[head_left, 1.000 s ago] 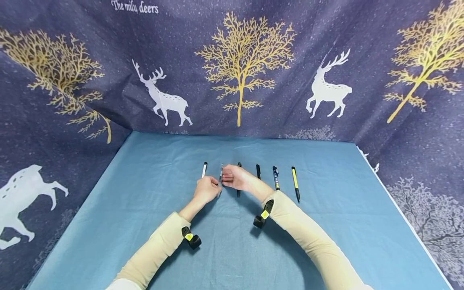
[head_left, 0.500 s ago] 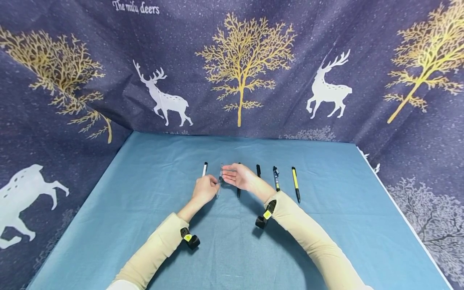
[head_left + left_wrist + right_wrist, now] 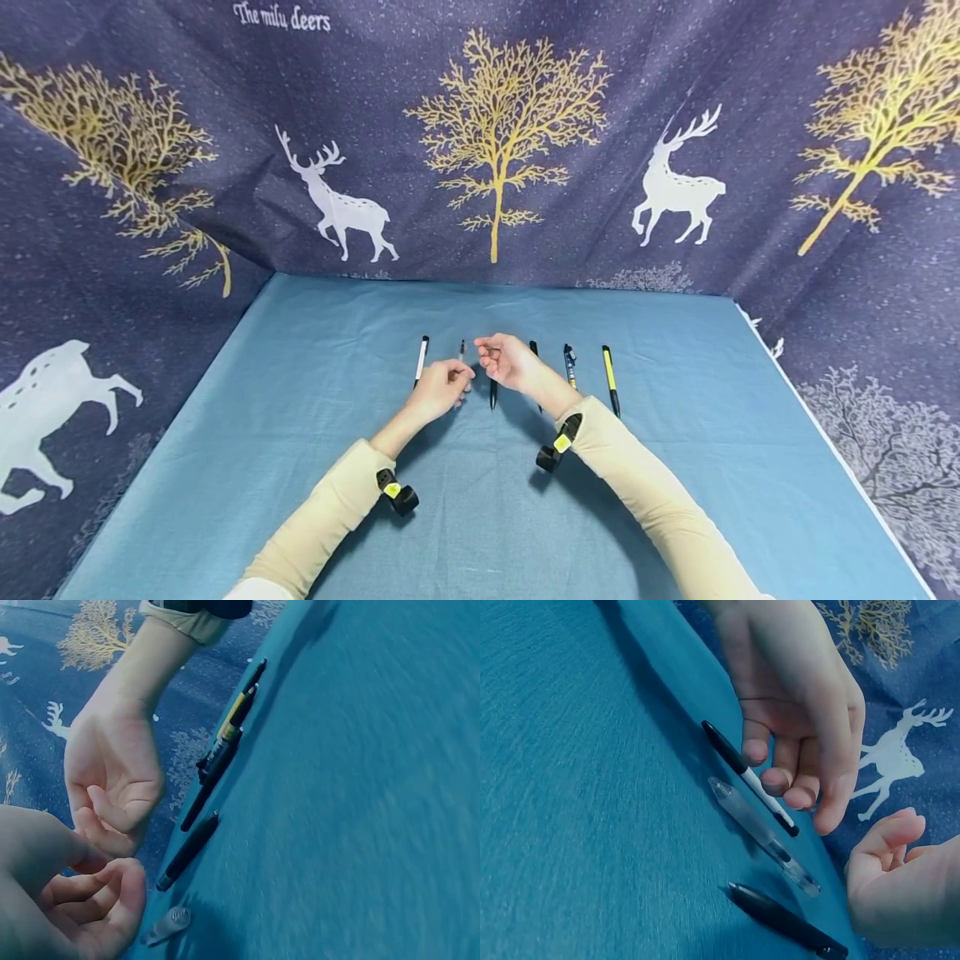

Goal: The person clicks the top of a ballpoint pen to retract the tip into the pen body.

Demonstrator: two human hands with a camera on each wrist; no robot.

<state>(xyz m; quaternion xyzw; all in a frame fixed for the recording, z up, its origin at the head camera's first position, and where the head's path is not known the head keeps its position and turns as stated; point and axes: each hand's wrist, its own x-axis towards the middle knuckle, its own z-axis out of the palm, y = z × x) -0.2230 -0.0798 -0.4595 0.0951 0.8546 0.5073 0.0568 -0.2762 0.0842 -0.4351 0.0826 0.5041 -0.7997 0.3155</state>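
Observation:
A clear pen lies on the blue cloth, tip toward the person. My left hand hovers over it, fingers relaxed, nothing between them; in the head view it covers the pen's middle. To its left lies a white pen with black ends. My right hand is held palm inward with loosely bent fingers, and also holds nothing. Below it lies a black pen, its upper part hidden in the head view. The left wrist view shows the fingertips of both hands close together.
Farther right in the row lie another black pen, a blue patterned pen and a yellow-and-black pen. The right forearm passes over part of that row. A dark printed curtain rises behind the blue cloth.
My left hand has let go of the clear pen and lifted slightly to the right. The clear pen has shifted a little right. My right hand has drawn away rightward, its fingers bending inward.

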